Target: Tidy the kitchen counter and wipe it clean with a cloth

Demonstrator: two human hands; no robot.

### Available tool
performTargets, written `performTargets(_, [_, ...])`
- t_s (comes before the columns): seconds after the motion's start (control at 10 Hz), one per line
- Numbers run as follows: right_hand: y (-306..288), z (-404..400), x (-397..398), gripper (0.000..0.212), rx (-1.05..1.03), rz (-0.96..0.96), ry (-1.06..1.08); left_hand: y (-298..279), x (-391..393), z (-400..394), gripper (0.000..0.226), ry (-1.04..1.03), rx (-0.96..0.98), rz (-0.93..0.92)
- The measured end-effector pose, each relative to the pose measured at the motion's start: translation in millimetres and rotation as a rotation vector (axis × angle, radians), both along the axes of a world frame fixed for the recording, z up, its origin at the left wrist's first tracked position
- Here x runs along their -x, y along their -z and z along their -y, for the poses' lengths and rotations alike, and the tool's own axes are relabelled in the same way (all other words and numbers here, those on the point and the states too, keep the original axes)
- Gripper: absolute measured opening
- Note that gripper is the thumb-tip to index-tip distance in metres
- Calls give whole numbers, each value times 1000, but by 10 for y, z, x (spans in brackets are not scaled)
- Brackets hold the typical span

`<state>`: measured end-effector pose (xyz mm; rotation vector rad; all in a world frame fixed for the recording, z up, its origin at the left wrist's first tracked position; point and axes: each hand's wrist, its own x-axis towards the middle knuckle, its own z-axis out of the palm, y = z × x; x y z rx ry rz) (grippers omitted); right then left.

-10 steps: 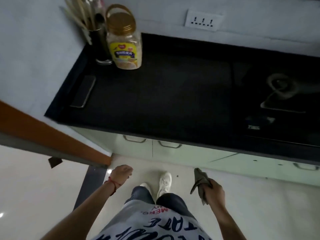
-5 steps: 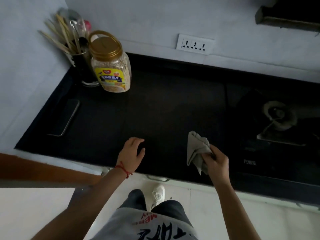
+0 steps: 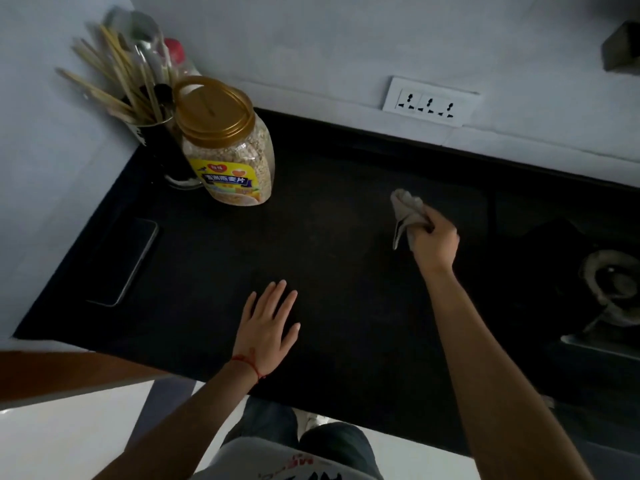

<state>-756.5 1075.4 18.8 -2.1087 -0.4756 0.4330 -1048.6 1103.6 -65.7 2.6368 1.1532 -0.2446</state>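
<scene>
Back left corner of the counter (image 3: 329, 237), you've got a dark holder (image 3: 166, 150) crammed with chopsticks (image 3: 114, 88) and a few spoons, all fanned out and leaning toward the left wall. Right beside it, touching or very nearly, stands a clear plastic jar (image 3: 230, 150) with a gold lid and carry handle, lid on, and it looks filled almost to the top with pale flakes; a yellow label wraps the front. Nearer you along the left edge, a phone (image 3: 121, 261) lies flat, screen dark, well apart from the jar.

Now the cloth (image 3: 407, 211): it's over on the right half of the counter, bunched up in your right hand (image 3: 434, 239). Your fingers are curled tight round it, and the loose folds stick out past your knuckles toward the back wall, with one corner hanging down on the left. Whether the cloth is actually on the surface or just above it, I can't tell from here.

Your left hand (image 3: 270, 327) lies flat near the front edge, fingers straight and slightly spread, palm down on the dark top, holding nothing. There's a red string round that wrist. Off to the right of the cloth sits the stove burner (image 3: 613, 282), and a white socket strip (image 3: 431, 100) is on the wall behind.
</scene>
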Motion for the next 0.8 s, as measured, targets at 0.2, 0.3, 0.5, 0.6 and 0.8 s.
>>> performTargets(0.2, [325,-727,-320,42,145,324,-157,55,-4,-19,55,14,-36,42])
performTargets(0.3, [531,-811,-276,49,325,347,-290,65,-2,-10,55,20,-57,27])
performTargets(0.5, [564,-746,-256,62,385,283,-412,87,-17,-4,55,43,-120,47])
performTargets(0.6, [398,-632,-210,55,322,241,-373,113,-6,-12,55,37,-154,57])
performTargets(0.8, [-143,-90,154,41,75,211,-215,-5,-49,-83,52,-98,93,366])
